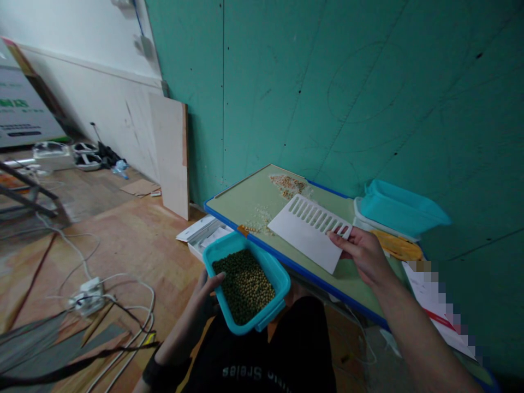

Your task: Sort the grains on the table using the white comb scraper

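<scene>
My left hand [208,287] grips the near left rim of a teal plastic box [273,268] filled with dark green beans [245,285], held just below the table's front edge over my lap. My right hand [365,252] pinches the right end of a white slotted plastic scraper [308,231] lying flat on the green tabletop [241,202]. Small piles of pale grains [262,220] and orange-brown grains [289,184] lie on the table beyond the scraper.
A teal lidded container [399,207] on a white base stands at the table's right against the green wall, with a yellow item [397,246] and papers [429,297] near it. A white tray [202,232], a power strip [87,295] and cables lie on the wooden floor at left.
</scene>
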Motion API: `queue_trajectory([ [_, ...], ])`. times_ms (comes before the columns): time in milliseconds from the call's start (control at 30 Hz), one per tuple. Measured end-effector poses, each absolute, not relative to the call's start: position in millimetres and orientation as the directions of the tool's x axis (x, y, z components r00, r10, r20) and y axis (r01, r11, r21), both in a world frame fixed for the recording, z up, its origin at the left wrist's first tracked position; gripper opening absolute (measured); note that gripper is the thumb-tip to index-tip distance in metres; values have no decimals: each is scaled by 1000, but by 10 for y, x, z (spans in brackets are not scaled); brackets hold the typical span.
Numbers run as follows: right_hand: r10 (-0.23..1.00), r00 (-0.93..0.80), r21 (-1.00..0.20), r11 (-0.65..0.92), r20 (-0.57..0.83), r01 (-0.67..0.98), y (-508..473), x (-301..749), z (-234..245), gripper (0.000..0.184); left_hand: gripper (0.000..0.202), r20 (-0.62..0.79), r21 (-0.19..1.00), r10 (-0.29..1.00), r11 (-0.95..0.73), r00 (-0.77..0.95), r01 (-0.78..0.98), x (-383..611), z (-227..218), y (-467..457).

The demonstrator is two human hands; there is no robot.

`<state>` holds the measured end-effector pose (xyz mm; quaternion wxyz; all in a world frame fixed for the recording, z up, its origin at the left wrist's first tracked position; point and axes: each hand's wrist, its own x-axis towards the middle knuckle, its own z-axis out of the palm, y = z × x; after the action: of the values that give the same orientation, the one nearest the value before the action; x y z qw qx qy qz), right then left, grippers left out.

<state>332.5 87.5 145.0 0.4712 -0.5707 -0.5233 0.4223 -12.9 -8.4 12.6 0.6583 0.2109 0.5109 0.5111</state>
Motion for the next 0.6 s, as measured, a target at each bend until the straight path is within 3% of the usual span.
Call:
queue_trajectory([
  [300,993,115,-983,-55,-36,172,1076,3208,1492,60,90,-448,805,893,384,-40,-453,-114,141,-103],
  [600,997,40,-981,-78,-72,180,1097,3149,1521,59,102,-453,795,890,376,-55,-475,-96,83,-85],
])
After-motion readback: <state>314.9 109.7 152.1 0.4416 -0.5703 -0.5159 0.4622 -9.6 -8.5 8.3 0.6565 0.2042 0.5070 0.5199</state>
